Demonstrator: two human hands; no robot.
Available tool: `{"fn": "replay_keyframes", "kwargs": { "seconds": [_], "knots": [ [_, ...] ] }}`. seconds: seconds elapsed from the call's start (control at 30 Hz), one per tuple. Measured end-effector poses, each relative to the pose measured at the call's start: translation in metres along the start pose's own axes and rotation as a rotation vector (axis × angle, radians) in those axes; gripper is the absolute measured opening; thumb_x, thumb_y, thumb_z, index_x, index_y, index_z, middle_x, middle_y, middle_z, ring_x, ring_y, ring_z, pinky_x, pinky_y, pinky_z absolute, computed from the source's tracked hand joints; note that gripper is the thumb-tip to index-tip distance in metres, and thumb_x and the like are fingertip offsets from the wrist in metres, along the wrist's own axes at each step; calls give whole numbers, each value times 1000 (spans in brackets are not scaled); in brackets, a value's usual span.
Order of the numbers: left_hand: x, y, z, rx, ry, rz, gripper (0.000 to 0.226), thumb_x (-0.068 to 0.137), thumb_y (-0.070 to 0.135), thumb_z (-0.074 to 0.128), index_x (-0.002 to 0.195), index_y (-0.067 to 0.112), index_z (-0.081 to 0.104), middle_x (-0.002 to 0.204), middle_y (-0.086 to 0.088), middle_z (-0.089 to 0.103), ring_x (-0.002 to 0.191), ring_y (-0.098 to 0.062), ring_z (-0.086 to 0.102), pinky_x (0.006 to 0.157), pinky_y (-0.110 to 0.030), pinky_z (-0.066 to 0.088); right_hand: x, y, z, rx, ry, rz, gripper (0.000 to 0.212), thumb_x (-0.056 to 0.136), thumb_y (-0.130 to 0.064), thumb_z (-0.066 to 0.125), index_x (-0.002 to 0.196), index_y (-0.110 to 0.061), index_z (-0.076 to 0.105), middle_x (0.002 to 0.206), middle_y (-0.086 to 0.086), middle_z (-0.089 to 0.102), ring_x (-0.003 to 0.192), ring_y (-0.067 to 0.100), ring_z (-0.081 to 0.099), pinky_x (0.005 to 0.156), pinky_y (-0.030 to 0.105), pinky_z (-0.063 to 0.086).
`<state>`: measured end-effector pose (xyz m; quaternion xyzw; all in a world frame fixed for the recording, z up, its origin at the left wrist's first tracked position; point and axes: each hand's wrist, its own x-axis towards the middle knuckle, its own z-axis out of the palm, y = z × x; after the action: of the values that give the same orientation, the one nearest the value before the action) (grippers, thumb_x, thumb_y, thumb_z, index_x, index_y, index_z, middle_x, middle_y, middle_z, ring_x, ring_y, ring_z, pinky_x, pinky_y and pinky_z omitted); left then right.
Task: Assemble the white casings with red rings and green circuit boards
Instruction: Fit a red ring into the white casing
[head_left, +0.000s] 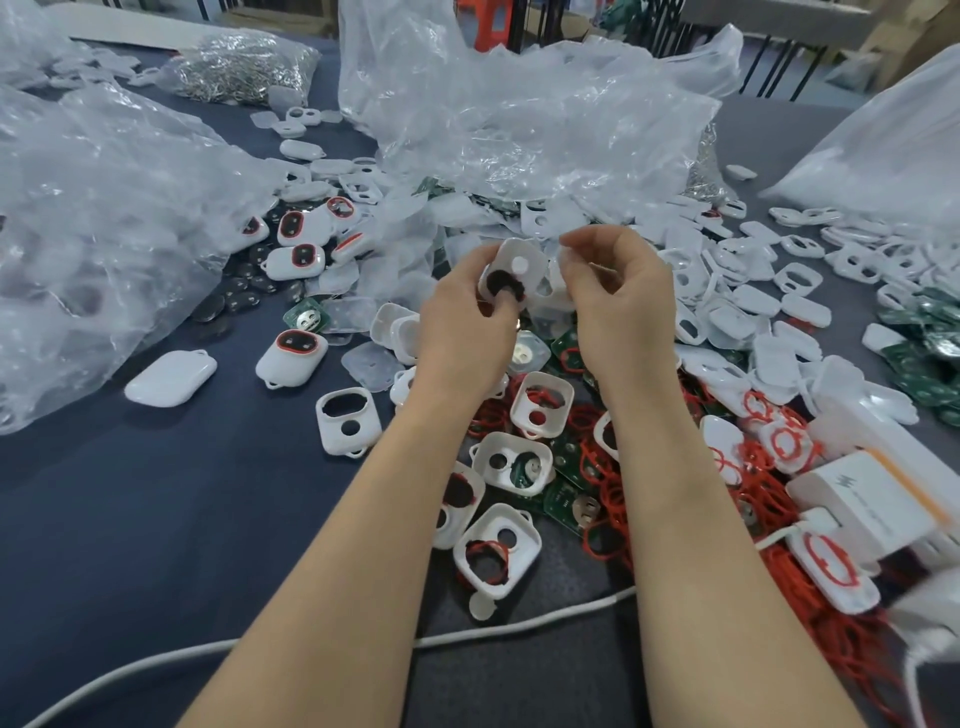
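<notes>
White casing (511, 273) in left hand (462, 322) — right hand (613, 296) just beside

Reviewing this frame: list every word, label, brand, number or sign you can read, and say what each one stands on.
Nothing here reads clearly.
White box: a dark zigzag logo and one line of print, too blurred to read.
Green circuit boards: any markings are too small to read.
White casing in the left hand: no print visible.
</notes>
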<state>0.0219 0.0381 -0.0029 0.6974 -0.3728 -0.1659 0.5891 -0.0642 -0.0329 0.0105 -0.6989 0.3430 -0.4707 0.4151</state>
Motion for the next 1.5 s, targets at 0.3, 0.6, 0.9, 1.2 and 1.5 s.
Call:
{"fn": "replay_keyframes", "kwargs": {
  "seconds": [0.3, 0.6, 0.9, 1.2, 1.5],
  "knots": [
    [0, 2, 0, 32, 33, -37, 14, 96, 6, 52, 102, 17, 46, 86, 8, 59, 78, -15, 71, 79, -42, 57, 1, 2, -4, -29, -17, -51, 14, 92, -10, 59, 91, -24, 60, 84, -10, 64, 78, 8, 65, 79, 26, 55],
    [0, 1, -4, 64, 45, 0, 18, 97, 13, 51, 105, 29, 52, 80, -3, 67, 75, -20, 66, 61, -30, 50, -2, 5, 3, -310, -142, -209, 11, 90, -11, 63, 94, -18, 70, 99, -1, 55, 86, 7, 52, 75, 7, 40],
    [1, 0, -2, 101, 24, 41, 22, 99, 13, 49, 117, 23, 58, 70, 5, 59, 74, -17, 64, 66, -25, 48, -2, 10, 3, -250, -159, -188, 15, 92, -7, 57, 93, -22, 56, 94, 4, 60, 80, 13, 59, 69, 13, 47],
    [0, 1, 0, 67, 19, 51, 22, 96, 7, 50, 109, 23, 57, 72, -3, 64, 65, -19, 60, 65, -30, 52, 0, 14, 5, 31, -153, 105, 16, 92, -10, 57, 104, -20, 54, 96, -1, 65, 86, 11, 63, 77, 27, 52],
    [-1, 4, 0, -32, -16, -49, 22, 95, 9, 54, 114, 17, 60, 88, -14, 71, 85, -27, 69, 83, -46, 56, 1, 13, 9, -27, -131, 150, 13, 95, -12, 52, 108, -13, 54, 101, 3, 63, 91, 15, 62, 86, 37, 54]
  ]
}}
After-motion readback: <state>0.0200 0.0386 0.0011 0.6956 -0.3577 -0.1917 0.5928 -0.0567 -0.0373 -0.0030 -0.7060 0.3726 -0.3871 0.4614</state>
